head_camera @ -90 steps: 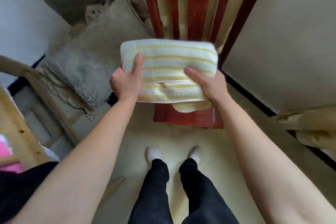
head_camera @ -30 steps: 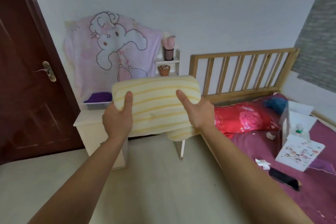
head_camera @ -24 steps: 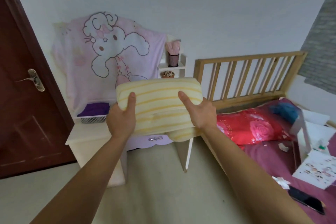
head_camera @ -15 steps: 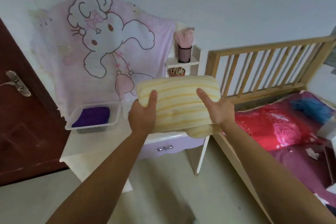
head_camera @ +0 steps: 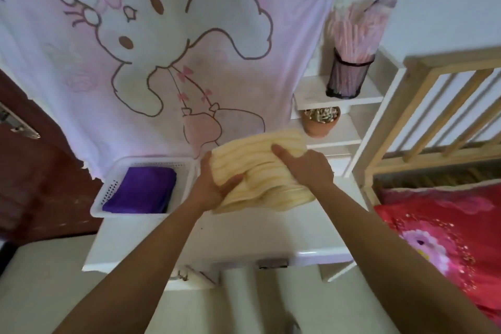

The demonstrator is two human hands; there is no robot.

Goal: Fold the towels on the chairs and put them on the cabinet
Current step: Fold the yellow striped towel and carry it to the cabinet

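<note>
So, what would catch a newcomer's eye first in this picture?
Most likely the folded yellow striped towel in the centre, gripped by the left hand and the right hand over the white cabinet. Behind it hangs a big pink cloth with a cartoon rabbit, and a white basket holding a purple cloth sits at the cabinet's left.

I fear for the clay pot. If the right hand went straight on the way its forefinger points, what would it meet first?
Probably the hanging pink rabbit cloth; the right hand, gripping the folded towel, points left of the pot. Depth unclear.
</note>
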